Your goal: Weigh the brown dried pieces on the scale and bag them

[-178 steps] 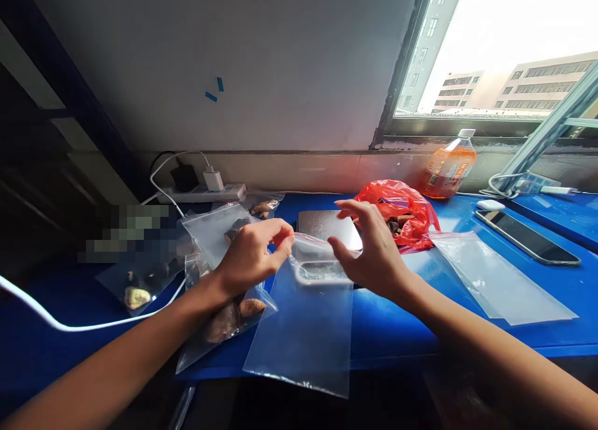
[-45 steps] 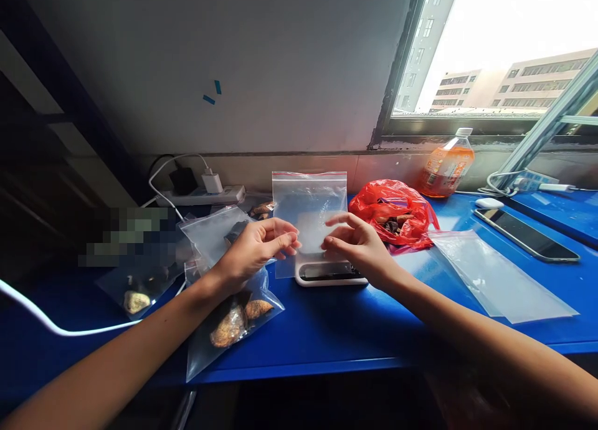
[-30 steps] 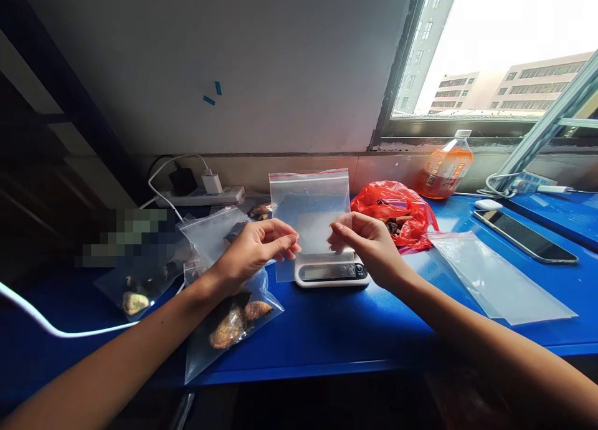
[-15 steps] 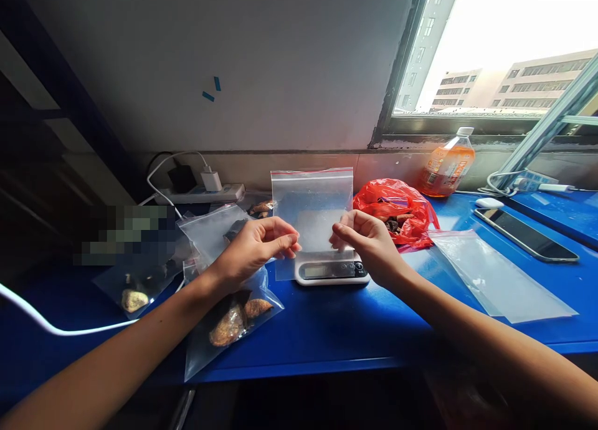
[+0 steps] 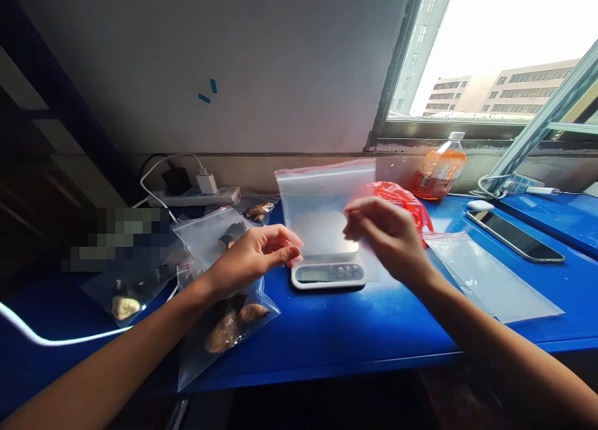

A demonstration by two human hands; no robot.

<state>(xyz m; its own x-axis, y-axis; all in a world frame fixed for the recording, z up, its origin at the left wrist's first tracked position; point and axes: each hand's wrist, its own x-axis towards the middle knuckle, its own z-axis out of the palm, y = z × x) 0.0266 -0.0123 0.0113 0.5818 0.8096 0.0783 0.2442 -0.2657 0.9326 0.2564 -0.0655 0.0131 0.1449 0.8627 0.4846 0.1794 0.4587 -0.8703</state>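
Observation:
A clear zip-lock bag (image 5: 322, 187) with a red-striped top edge stands upright over a white digital kitchen scale (image 5: 327, 282). My right hand (image 5: 387, 230) pinches the bag at its right part, slightly blurred by motion. My left hand (image 5: 261, 252) hovers at the bag's lower left, thumb and fingers curled but a little apart, with nothing visible between them. Beneath my left forearm lies a clear bag (image 5: 227, 327) holding brown, root-like pieces. Behind the raised bag, partly hidden, sits a red plastic bag (image 5: 406, 199).
Flat zip-lock bags (image 5: 499, 280) lie on the blue table to the right, near a phone (image 5: 514, 235). An orange drink bottle (image 5: 439, 168) stands by the window. At left are a power strip (image 5: 191, 197), a white cable (image 5: 60, 341) and another bag with a pale piece (image 5: 125, 307).
The zip-lock bag has shifted right and tilted along with my right hand. My left hand stays nearly in place, now apart from the bag. The view has shifted slightly.

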